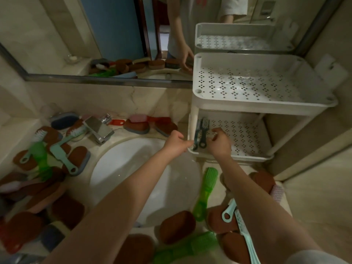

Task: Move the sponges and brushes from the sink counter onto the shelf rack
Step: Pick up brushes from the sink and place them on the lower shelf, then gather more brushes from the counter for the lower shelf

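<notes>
The right hand (219, 143) hangs over the near-left part of the shelf rack's lower tray (238, 158), fingers loosely curled and, as far as can be seen, holding nothing. Just left of it two dark brushes (201, 134) lie side by side in that tray, bristles far, handles near. The left hand (178, 142) is bunched against the tray's near-left corner; whether it pinches the rim, a brush handle or nothing I cannot tell.

Above, the rack's top tray (209, 100) carries nothing that I can see. So the task looks barely begun: nearly everything is on the desk (208, 165) around the basin (123, 168). A green brush (204, 189) lies just near of the rack. Nearer are a brown sponge (177, 226) and mint brushes (229, 210) among more sponges. A bigger heap lies on the left, and a few more pieces sit on the far side by the tap (99, 130).

The brushes are likely light, stiff plastic, possibly slick if wet. Each is best taken around the middle of its handle, with the bristles left alone. The sponges should be soft and light and will give under a squeeze. A gentle pinch across the short sides should do, and several may go at once. The piled ones overlap, so lifting one could drag a neighbour towards the basin.
</notes>
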`<state>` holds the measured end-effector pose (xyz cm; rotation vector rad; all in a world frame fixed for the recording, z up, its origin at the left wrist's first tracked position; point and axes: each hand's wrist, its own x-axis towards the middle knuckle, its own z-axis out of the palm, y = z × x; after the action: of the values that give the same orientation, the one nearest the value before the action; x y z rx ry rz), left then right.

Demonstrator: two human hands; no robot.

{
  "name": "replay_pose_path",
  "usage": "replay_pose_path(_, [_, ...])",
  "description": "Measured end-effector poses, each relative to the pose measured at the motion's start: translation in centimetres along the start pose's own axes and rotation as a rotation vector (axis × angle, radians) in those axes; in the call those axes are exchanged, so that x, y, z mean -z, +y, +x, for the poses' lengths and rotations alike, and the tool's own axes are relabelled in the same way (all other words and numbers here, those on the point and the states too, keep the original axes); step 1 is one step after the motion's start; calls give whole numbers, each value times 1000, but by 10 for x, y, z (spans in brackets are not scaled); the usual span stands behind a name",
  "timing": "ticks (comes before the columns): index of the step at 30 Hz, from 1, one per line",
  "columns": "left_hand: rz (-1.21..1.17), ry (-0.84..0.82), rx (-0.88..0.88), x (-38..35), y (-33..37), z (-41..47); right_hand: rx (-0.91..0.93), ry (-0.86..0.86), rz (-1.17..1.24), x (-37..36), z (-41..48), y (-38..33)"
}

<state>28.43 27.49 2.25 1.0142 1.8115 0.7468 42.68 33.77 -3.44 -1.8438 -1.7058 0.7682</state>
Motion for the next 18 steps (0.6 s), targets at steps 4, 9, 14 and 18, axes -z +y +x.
replay_pose_path(4, [18,-57,28,-4,-16,-11,82,58,49,15,-33,5])
replay_pose_path(9, [39,-180,38,-7,-38,-29,-3,-24,-18,28,-74,22])
replay_pose_path(14, [120,-294,26,-20,-54,-49,-190,-133,-170,39,-110,51])
replay_pose_path(18, [177,-360,-10,-37,-65,-57,-291,-154,-328,52,-131,70])
